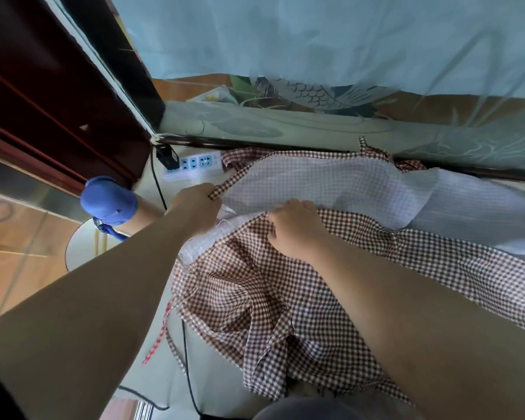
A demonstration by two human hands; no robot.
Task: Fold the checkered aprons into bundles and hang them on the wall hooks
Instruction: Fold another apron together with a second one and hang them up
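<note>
The brown-and-white checkered cloth apron (249, 286) lies spread on the pale tabletop (152, 374). The left hand (199, 201) pinches its strap taut. The right hand (294, 230) seemingly grips the hem, likely starting a fold.

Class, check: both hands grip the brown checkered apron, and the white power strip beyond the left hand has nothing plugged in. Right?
Wrong on the plug: the head view shows a black adapter plugged into the left end of the power strip. Otherwise yes: left hand and right hand grip the apron.
</note>
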